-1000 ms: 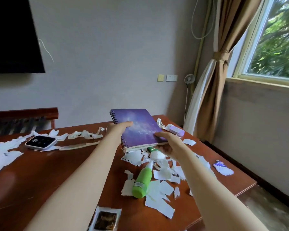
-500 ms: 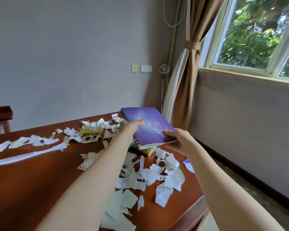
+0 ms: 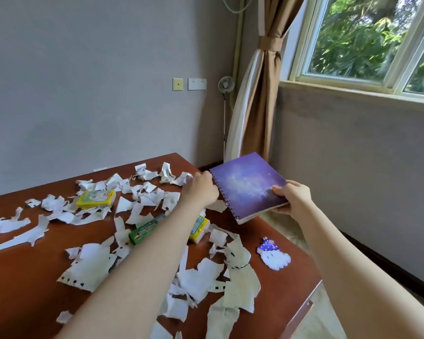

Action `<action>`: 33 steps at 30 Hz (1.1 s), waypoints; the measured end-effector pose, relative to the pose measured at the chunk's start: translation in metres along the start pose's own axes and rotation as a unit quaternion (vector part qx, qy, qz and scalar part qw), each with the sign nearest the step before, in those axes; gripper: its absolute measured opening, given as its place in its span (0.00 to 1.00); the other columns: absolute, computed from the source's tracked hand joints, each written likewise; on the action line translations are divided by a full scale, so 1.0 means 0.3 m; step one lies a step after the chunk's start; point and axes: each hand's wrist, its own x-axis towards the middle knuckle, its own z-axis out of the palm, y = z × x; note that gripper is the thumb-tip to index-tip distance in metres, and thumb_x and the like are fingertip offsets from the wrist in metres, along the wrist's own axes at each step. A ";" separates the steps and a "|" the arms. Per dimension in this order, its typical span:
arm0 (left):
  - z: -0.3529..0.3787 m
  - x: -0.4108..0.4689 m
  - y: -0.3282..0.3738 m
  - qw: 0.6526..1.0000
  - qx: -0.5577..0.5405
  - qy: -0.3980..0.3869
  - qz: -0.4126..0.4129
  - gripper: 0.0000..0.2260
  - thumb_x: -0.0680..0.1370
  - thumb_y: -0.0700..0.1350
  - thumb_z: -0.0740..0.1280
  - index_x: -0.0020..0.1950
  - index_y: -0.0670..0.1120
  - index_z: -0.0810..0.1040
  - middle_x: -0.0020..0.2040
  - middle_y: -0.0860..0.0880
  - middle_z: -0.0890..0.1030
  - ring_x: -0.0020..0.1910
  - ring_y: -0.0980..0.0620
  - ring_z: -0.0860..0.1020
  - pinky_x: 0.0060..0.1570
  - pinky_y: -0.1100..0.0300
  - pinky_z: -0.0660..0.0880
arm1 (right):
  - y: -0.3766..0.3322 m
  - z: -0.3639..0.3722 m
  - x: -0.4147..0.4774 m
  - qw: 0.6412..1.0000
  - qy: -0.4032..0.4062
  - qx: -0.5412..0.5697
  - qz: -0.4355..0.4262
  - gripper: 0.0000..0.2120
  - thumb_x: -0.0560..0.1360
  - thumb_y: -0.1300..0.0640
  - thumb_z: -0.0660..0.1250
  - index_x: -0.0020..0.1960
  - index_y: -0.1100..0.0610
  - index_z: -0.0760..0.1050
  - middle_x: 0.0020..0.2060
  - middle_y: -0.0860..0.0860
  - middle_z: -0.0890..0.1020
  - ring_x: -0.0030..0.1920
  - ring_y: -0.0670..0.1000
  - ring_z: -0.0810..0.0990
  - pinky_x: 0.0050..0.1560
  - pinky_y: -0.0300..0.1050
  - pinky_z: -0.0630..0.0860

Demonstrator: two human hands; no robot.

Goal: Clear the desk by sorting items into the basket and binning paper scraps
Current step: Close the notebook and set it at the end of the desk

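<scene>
I hold a purple spiral notebook [image 3: 246,185] in the air above the right far corner of the wooden desk [image 3: 22,285]. My right hand [image 3: 291,196] grips its right edge, thumb on the cover. My left hand [image 3: 201,190] holds the spiral side with curled fingers. Torn white paper scraps [image 3: 201,280] cover much of the desk. A yellow box [image 3: 96,198] lies at the back left, a green gum pack [image 3: 145,231] sits mid-desk, and a second yellow box [image 3: 199,228] shows partly behind my left forearm. No basket or bin is in view.
A small purple and white sticker-like item [image 3: 274,256] lies near the desk's right edge. Beyond the desk are a tied brown curtain [image 3: 260,99], a standing fan [image 3: 225,85] in the corner, and a window [image 3: 367,37]. Bare floor runs along the right wall.
The notebook has moved right, past the desk's far right corner, still held by both hands. My view has turned right, so the left part of the desk has left the frame.
</scene>
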 end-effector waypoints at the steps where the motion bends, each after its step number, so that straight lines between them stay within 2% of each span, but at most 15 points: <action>1: 0.031 0.016 -0.003 0.999 0.043 -0.014 0.015 0.18 0.78 0.41 0.57 0.69 0.43 0.68 0.68 0.41 0.69 0.68 0.39 0.67 0.64 0.50 0.65 | 0.009 -0.005 0.021 1.000 0.006 -0.005 0.002 0.20 0.73 0.65 0.68 0.64 0.58 0.75 0.51 0.56 0.78 0.42 0.58 0.78 0.20 0.45 0.77; 3: 0.078 0.043 -0.009 0.994 0.095 -0.028 0.039 0.20 0.78 0.41 0.56 0.71 0.44 0.64 0.69 0.43 0.66 0.69 0.40 0.64 0.66 0.49 0.63 | 0.024 -0.007 0.052 1.000 0.010 -0.012 0.004 0.19 0.73 0.65 0.68 0.63 0.57 0.76 0.49 0.56 0.78 0.43 0.58 0.78 0.19 0.43 0.77; 8: 0.129 0.099 -0.038 0.979 0.183 -0.069 0.063 0.23 0.79 0.45 0.56 0.75 0.45 0.57 0.76 0.44 0.55 0.74 0.42 0.56 0.70 0.46 0.56 | 0.045 0.008 0.107 0.999 0.001 -0.031 0.006 0.16 0.73 0.65 0.67 0.60 0.57 0.77 0.46 0.56 0.79 0.35 0.53 0.77 0.19 0.40 0.75; 11: 0.137 0.109 -0.060 0.972 0.203 -0.105 0.046 0.27 0.81 0.48 0.55 0.77 0.45 0.50 0.78 0.44 0.48 0.77 0.43 0.48 0.73 0.45 0.51 | 0.055 0.031 0.117 0.998 -0.004 -0.059 -0.008 0.17 0.73 0.63 0.67 0.62 0.56 0.76 0.49 0.55 0.80 0.39 0.54 0.78 0.19 0.38 0.74; 14: 0.145 0.099 -0.088 0.972 0.205 -0.111 0.030 0.26 0.81 0.46 0.54 0.77 0.43 0.50 0.78 0.44 0.50 0.76 0.44 0.49 0.72 0.45 0.53 | 0.058 0.067 0.111 0.997 -0.017 -0.069 -0.018 0.19 0.73 0.63 0.67 0.63 0.55 0.76 0.52 0.55 0.81 0.42 0.56 0.80 0.24 0.41 0.77; 17: 0.132 0.080 -0.119 0.968 0.221 -0.115 0.012 0.28 0.80 0.45 0.55 0.77 0.42 0.47 0.78 0.44 0.49 0.77 0.43 0.48 0.72 0.45 0.51 | 0.057 0.100 0.084 0.996 -0.033 -0.084 -0.027 0.16 0.73 0.63 0.66 0.59 0.55 0.78 0.51 0.56 0.82 0.41 0.58 0.81 0.28 0.45 0.80; 21: 0.107 0.047 -0.170 0.963 0.242 -0.117 0.006 0.28 0.81 0.46 0.53 0.78 0.44 0.44 0.79 0.45 0.45 0.77 0.44 0.46 0.73 0.46 0.49 | 0.065 0.134 0.038 0.993 -0.043 -0.102 -0.034 0.15 0.73 0.61 0.66 0.59 0.53 0.77 0.51 0.55 0.81 0.38 0.55 0.80 0.22 0.40 0.77; 23: 0.099 0.025 -0.196 0.964 0.238 -0.116 -0.002 0.28 0.81 0.46 0.51 0.78 0.44 0.43 0.79 0.46 0.44 0.77 0.45 0.45 0.74 0.46 0.48 | 0.078 0.153 0.016 0.994 -0.047 -0.095 -0.030 0.16 0.73 0.61 0.66 0.60 0.53 0.77 0.52 0.56 0.80 0.42 0.55 0.80 0.22 0.40 0.77; 26: 0.079 -0.001 -0.229 0.961 0.248 -0.119 -0.014 0.29 0.80 0.47 0.52 0.78 0.45 0.43 0.79 0.47 0.43 0.77 0.45 0.44 0.74 0.46 0.46 | 0.096 0.182 -0.016 0.996 -0.068 -0.056 -0.009 0.18 0.74 0.62 0.66 0.63 0.55 0.75 0.52 0.55 0.78 0.47 0.56 0.78 0.29 0.46 0.80; 29: 0.056 -0.020 -0.251 0.959 0.256 -0.118 -0.023 0.29 0.80 0.46 0.52 0.78 0.44 0.44 0.79 0.46 0.45 0.77 0.44 0.46 0.73 0.45 0.48 | 0.096 0.196 -0.028 0.996 -0.081 -0.004 0.027 0.18 0.74 0.65 0.67 0.64 0.57 0.74 0.50 0.56 0.76 0.47 0.57 0.76 0.30 0.48 0.78; 33: 0.030 -0.033 -0.232 0.956 0.276 -0.097 -0.017 0.26 0.79 0.48 0.56 0.75 0.42 0.55 0.76 0.43 0.56 0.75 0.42 0.55 0.71 0.43 0.52 | 0.078 0.171 -0.008 0.997 -0.057 0.017 0.039 0.18 0.72 0.66 0.69 0.61 0.57 0.76 0.53 0.58 0.79 0.47 0.58 0.77 0.21 0.40 0.73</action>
